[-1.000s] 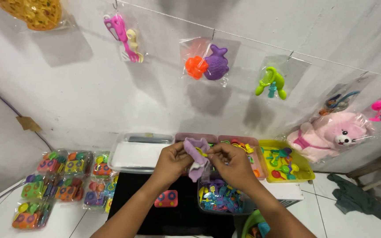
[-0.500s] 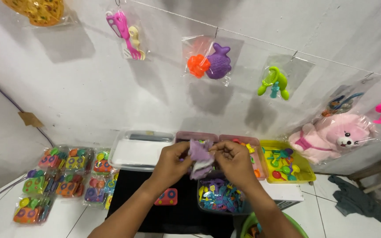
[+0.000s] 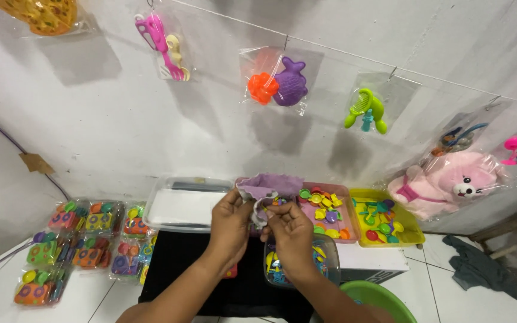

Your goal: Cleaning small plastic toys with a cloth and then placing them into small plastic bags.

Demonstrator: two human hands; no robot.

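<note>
Already sealed and laid in rows at the far left of the floor: a batch of clear toy packets (image 3: 85, 239). Not yet bagged, to judge by how full they look: loose bright pieces heaped in the pink tray (image 3: 347, 203), the yellow tray (image 3: 411, 230) and the clear tub (image 3: 330, 254) just below the right hand. So, somewhere in the middle of the packing (plenty done, plenty left).

Held up in front of the trays, above the black mat (image 3: 181, 269): a soft purple pouch (image 3: 269, 184), its top edge stretched wide. Pinched at its left corner by the left hand (image 3: 231, 218), fingers closed on the material. Gripped lower down by the right hand (image 3: 288, 230), fingertips curled tight on the gathered part; cannot tell whether anything sits inside.

Around all this, from big to small: a rough white wall (image 3: 121, 137); white floor tiles (image 3: 91, 299); a pink plush bear (image 3: 450, 185) in plastic, leaning against the wall at right; a clear lidded box (image 3: 184, 206) just left of the hands; a green basin (image 3: 372, 296) at the bottom edge; a grey cloth (image 3: 480, 269) crumpled on the tiles. Strung along a thin line (image 3: 330, 48) overhead: small bags with a purple fish mould (image 3: 291, 84), a green comb (image 3: 363, 107) and pink utensils (image 3: 157, 36).
</note>
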